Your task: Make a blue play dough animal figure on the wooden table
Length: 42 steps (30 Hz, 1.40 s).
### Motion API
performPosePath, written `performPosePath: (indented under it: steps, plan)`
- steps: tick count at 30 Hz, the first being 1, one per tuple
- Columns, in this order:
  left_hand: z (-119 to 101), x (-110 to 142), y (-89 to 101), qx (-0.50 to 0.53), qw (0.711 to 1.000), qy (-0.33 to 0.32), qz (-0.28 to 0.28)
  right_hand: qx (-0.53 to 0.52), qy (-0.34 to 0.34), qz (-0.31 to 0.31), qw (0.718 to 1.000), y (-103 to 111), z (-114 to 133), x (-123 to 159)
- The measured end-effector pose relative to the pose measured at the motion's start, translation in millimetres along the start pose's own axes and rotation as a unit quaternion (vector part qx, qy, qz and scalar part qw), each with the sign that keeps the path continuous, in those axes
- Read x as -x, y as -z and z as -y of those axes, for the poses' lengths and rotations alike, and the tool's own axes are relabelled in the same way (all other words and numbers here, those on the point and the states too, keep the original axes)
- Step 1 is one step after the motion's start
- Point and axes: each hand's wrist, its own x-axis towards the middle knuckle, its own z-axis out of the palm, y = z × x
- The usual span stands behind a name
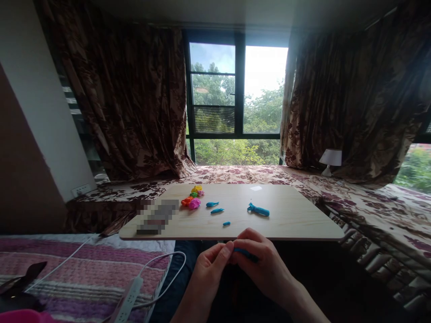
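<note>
Head view, below the near edge of the tabletop (289,229): left hand (212,264) and right hand (261,251) met at the fingertips, fingers curled nearly closed, pinching a blue clay piece (245,254) between them. On the tabletop, three small blue pieces (217,211) lay near the middle, with a bigger blue piece (259,210) to their right. Colored clay lumps (193,197) sat bunched left of the small ones, beside a blurred-out item (158,217).
</note>
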Motion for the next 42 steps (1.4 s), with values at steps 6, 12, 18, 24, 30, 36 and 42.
performPosePath:
  steps: [6,12,18,24,30,36,42]
  plan:
    - [1.6,-1.1,2.7,0.019,1.0,0.018,-0.016,-0.019,0.009,-0.011,1.0,6.4,-4.2,3.8]
    - [0.4,-0.3,2.4,0.007,1.0,0.007,-0.012,-0.027,0.012,-0.022,0.999,6.6,-3.9,3.2]
    - [2.1,-1.9,2.7,0.013,1.0,0.001,-0.009,-0.014,0.008,-0.017,1.0,5.6,-3.7,4.1]
    - [1.1,-3.0,1.6,0.003,1.0,-0.008,-0.019,-0.02,0.003,-0.005,1.0,7.3,-0.6,3.9]
    - [-2.9,-0.5,-0.3,-0.018,0.999,-0.015,-0.023,-0.014,0.005,-0.005,1.0,7.6,2.5,2.1]
    - [-4.3,0.4,-1.8,-0.013,1.0,-0.014,-0.012,-0.016,0.007,-0.005,1.0,8.2,3.3,0.5]
    - [-2.8,0.7,-3.0,-0.015,1.0,-0.012,-0.017,-0.015,0.008,-0.011,1.0,7.2,3.9,1.1]
